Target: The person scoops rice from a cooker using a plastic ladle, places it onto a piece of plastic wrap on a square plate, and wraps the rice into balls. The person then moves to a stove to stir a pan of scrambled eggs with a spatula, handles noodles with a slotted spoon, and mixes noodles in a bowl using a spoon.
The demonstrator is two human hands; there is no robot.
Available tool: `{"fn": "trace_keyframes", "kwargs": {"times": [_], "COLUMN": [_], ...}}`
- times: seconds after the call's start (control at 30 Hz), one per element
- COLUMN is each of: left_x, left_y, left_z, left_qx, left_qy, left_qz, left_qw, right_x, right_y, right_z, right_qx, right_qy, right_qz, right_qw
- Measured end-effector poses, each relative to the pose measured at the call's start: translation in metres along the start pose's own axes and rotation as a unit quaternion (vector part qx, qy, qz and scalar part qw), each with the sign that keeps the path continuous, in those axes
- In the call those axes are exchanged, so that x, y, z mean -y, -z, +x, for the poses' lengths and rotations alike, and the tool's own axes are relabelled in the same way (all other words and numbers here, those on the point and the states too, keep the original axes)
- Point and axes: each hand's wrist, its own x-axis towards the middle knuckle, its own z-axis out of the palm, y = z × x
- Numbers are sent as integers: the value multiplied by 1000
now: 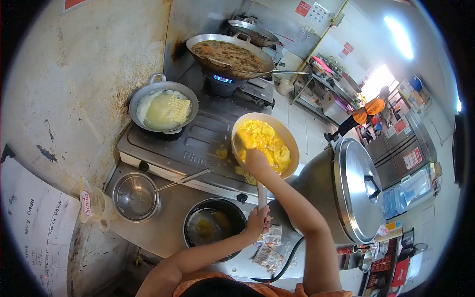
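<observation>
My left hand (257, 222) is closed around the handle (262, 195) of a light-coloured frying pan (293, 143) on the gas stove's right side. Scrambled egg (271, 148) fills much of the pan. Over the pan's near left part, my right hand (256, 161) grips a utensil, blurred and mostly hidden; its kind cannot be told. On the left burner stands a grey two-handled pan (135, 102) of cloudy liquid with a block of noodles (178, 110) in it. Below my left forearm and beside it sits a black pot (189, 222) with yellowish residue inside.
A wire strainer (136, 196) and a plastic jug (98, 206) stand at left. Behind, a large wok (230, 55) of dark food sits over a lit burner. A big lidded steel pot (319, 189) is close at right. Torn wrappers (268, 258) lie nearby. A person (365, 111) stands far off.
</observation>
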Motion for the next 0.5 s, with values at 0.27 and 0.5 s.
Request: {"fn": "trace_keyframes", "kwargs": {"times": [0.27,0.5], "left_x": [4,5], "left_y": [4,-6], "left_z": [3,-2], "left_qx": [-10,-18], "left_qy": [-9,-19], "left_qz": [-20,6], "left_qw": [1000,1000], "right_x": [-62,-121], "right_y": [-13,11], "right_z": [39,-7], "right_qx": [-108,-28], "right_qy": [-138,-257], "right_qz": [58,199], "right_qw": [983,945]}}
